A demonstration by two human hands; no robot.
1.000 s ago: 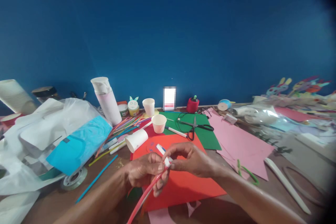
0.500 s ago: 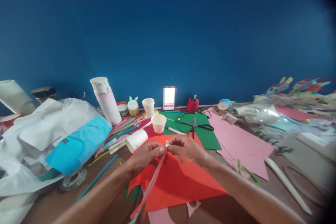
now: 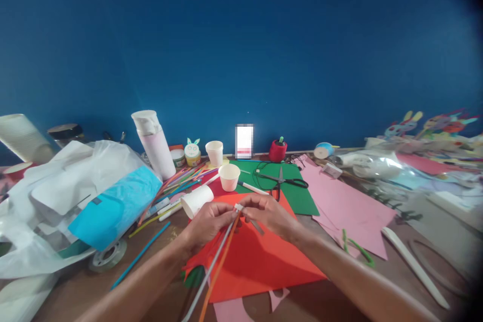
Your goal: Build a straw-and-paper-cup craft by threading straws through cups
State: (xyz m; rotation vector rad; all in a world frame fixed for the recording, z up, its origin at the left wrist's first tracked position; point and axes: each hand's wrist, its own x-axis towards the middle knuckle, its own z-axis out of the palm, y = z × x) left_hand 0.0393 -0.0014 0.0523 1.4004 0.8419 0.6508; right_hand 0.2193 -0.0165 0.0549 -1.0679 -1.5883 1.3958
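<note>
One white piece (image 3: 239,207) pinched between both hands (image 3: 214,221) (image 3: 268,215).

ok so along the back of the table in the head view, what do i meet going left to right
Leaning stack of cups, tall pink-and-white roll, rabbit-eared figure, upright white cup, red container, blue-and-white spool, rabbit-shaped cutouts.

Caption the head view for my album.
Left hand and right hand hold a small white piece over red paper, scissors lying beyond.
</note>
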